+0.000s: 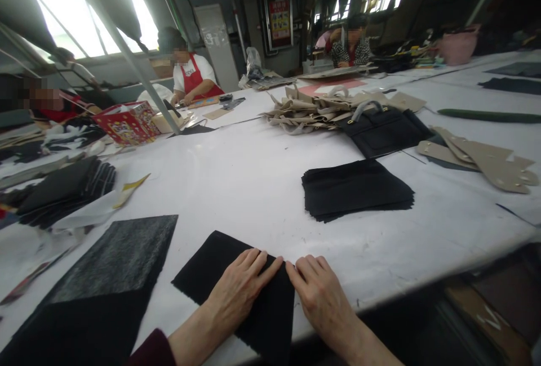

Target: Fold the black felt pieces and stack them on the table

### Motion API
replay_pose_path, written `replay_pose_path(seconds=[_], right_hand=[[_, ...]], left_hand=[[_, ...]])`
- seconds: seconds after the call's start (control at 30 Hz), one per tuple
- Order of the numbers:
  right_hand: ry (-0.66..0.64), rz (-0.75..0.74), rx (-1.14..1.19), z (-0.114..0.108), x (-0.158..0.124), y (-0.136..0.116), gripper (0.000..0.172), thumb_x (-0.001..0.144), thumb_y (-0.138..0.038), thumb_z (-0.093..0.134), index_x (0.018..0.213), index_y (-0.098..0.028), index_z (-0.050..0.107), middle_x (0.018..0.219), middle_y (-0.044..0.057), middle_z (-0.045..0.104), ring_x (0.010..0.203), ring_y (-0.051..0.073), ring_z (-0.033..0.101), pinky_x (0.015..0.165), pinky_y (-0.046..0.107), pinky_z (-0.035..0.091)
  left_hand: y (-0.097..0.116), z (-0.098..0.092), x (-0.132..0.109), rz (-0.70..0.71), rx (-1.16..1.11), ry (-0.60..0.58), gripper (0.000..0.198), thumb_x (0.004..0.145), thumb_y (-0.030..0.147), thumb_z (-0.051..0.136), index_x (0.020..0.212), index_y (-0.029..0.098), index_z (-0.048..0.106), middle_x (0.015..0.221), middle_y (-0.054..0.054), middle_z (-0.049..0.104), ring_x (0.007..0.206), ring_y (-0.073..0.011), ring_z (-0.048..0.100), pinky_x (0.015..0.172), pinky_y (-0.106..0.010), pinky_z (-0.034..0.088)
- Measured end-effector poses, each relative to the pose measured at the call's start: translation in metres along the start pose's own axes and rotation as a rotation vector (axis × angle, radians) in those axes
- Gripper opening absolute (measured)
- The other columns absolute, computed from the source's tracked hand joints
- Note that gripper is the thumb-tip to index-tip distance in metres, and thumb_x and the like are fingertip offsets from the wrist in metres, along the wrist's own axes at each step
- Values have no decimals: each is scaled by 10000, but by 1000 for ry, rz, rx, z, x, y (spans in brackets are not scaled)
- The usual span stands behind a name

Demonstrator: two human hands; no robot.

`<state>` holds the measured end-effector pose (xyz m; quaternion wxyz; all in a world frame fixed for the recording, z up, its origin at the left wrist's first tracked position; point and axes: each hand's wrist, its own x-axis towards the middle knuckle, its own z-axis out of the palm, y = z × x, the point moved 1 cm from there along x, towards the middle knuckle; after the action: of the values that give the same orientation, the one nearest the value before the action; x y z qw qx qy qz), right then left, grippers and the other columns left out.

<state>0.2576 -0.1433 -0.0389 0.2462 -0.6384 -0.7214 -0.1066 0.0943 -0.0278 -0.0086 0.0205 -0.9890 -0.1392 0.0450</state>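
Observation:
A folded black fabric piece (283,304) lies at the table's front edge, one end reaching down toward me. My left hand (240,284) rests flat on top of it, index finger stretched toward its far right corner. At that corner my right hand (315,287) has its fingers curled, the index fingertip against the fabric's edge; its thumb is hidden. To the left is a larger fabric sheet (80,321), black with a grey, fuzzy-looking upper part. Beyond my right hand sits a stack of black fabric pieces (359,188).
Black handbag (384,129) and beige pieces (308,110) lie farther back; beige strap-like parts (486,157) are at right. A dark fabric stack (67,188) and a red patterned box (127,123) stand left. A slanted pole (127,50) rises there. Co-workers sit around the table.

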Motion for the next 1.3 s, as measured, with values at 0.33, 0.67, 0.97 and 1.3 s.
replay_pose_path(seconds=[0.33, 0.67, 0.97, 1.3], right_hand=[[-26, 30, 3, 1, -2, 0, 252, 879, -41, 479, 1086, -102, 609, 854, 55, 522, 778, 207, 445, 711, 370, 341], [-16, 103, 96, -6, -11, 7, 314, 900, -45, 408, 1120, -141, 610, 883, 71, 539, 816, 210, 476, 745, 364, 372], [-53, 129, 35, -9, 1, -11, 338, 928, -153, 483, 1257, -149, 560, 1017, 89, 582, 904, 226, 518, 800, 397, 393], [-62, 136, 105, -8, -4, -7, 356, 942, -180, 471, 1292, -198, 535, 1071, 78, 589, 915, 224, 509, 809, 398, 366]], left_hand=[[1, 2, 1, -5, 36, -27, 734, 862, 40, 436, 1520, 296, 238, 1286, -91, 507, 1187, -268, 465, 1057, -413, 380], [4, 1, 1, 4, 47, -25, 687, 888, 83, 430, 1519, 279, 241, 1231, -93, 519, 1141, -272, 477, 1041, -421, 397], [-3, -1, -5, -22, -49, 31, 640, 892, 83, 436, 1493, 261, 307, 1304, -77, 527, 1189, -242, 467, 1057, -399, 381], [-80, -5, -35, -332, -120, 104, 469, 899, 63, 390, 1292, 230, 585, 1300, -68, 597, 1156, -225, 562, 1029, -396, 412]])
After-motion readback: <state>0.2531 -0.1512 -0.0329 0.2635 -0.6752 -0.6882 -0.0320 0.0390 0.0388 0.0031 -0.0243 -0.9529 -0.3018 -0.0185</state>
